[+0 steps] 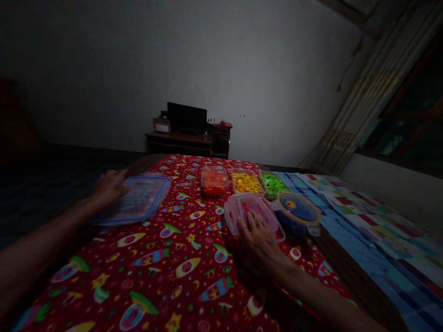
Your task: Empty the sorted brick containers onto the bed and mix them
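My left hand (110, 184) rests at the far left edge of a flat clear lid with a blue rim (140, 199), fingers laid on it. My right hand (259, 235) lies flat, fingers spread, on the pink-rimmed lid of a container (242, 208) with red pieces inside. Both sit on a table under a red cloth (173, 258) printed with rockets.
Behind stand open tubs of orange pieces (214, 180), yellow pieces (246, 182) and green pieces (273, 183). A round blue tub with an orange-rimmed lid (298, 211) sits right of my hand. A patchwork cloth (374, 230) covers the surface to the right.
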`<state>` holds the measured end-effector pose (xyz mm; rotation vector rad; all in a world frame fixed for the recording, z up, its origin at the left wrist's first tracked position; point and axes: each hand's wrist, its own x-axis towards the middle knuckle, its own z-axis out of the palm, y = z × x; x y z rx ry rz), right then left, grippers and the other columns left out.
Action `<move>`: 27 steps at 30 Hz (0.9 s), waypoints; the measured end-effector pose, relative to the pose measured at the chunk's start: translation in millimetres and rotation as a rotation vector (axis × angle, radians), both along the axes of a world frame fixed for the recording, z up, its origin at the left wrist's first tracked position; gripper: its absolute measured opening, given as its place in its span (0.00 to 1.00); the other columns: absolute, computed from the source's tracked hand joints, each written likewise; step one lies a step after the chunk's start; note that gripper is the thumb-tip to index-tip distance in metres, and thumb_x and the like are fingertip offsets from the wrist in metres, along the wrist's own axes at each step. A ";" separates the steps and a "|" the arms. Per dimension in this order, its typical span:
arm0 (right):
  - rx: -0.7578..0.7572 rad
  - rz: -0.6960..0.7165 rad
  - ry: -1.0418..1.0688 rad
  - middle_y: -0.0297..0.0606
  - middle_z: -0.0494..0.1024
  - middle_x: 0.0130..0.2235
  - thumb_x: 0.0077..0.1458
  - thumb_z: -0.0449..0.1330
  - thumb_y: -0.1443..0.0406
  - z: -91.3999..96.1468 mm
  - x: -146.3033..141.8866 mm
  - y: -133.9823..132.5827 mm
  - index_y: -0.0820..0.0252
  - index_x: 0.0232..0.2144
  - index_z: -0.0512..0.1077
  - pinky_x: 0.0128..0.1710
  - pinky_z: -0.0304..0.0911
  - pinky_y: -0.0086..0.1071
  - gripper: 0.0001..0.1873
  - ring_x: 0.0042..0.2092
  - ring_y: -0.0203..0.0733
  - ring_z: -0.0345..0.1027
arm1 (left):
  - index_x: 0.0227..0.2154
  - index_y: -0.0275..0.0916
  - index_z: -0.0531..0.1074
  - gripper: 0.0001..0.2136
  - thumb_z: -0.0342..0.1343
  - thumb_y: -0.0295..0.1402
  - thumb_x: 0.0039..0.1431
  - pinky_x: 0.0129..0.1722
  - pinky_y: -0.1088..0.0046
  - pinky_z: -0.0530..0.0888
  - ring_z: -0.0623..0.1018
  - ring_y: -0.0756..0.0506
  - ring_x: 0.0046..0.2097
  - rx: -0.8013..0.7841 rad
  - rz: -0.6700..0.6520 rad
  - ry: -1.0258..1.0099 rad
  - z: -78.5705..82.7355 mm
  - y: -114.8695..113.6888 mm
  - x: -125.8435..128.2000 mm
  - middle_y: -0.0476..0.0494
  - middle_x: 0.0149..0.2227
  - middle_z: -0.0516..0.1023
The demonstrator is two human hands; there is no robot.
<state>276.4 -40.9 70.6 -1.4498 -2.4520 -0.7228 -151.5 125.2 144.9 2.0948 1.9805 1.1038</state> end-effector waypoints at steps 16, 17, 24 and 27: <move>-0.042 0.196 1.401 0.41 0.80 0.42 0.60 0.48 0.62 93.2 -17.9 11.5 0.60 0.44 0.73 0.47 0.68 0.38 0.17 0.42 0.42 0.74 | 0.37 0.38 0.75 0.21 0.63 0.49 0.45 0.43 0.63 0.76 0.80 0.39 0.42 -0.569 -0.691 -1.107 -26.9 -104.3 226.2 0.38 0.38 0.81; -0.114 0.234 1.537 0.41 0.80 0.41 0.60 0.48 0.61 92.4 -22.9 10.9 0.61 0.44 0.73 0.46 0.69 0.38 0.17 0.41 0.42 0.74 | 0.36 0.37 0.74 0.21 0.63 0.48 0.46 0.42 0.63 0.77 0.80 0.40 0.41 -0.593 -0.699 -1.205 -27.5 -104.2 233.8 0.38 0.37 0.81; -0.394 0.288 1.176 0.43 0.76 0.50 0.58 0.53 0.53 90.2 23.5 -2.4 0.59 0.53 0.69 0.50 0.66 0.42 0.25 0.50 0.46 0.70 | 0.35 0.33 0.73 0.11 0.64 0.29 0.47 0.23 0.76 0.76 0.77 0.47 0.22 -0.461 -0.398 -1.250 -14.8 -94.4 208.6 0.47 0.24 0.80; -0.118 -0.019 0.699 0.54 0.67 0.58 0.55 0.58 0.56 76.4 82.4 -7.3 0.65 0.56 0.66 0.58 0.56 0.51 0.29 0.60 0.54 0.58 | 0.36 0.33 0.73 0.08 0.60 0.25 0.50 0.21 0.79 0.75 0.77 0.49 0.22 -0.394 -0.275 -1.192 -8.3 -90.6 177.7 0.52 0.21 0.78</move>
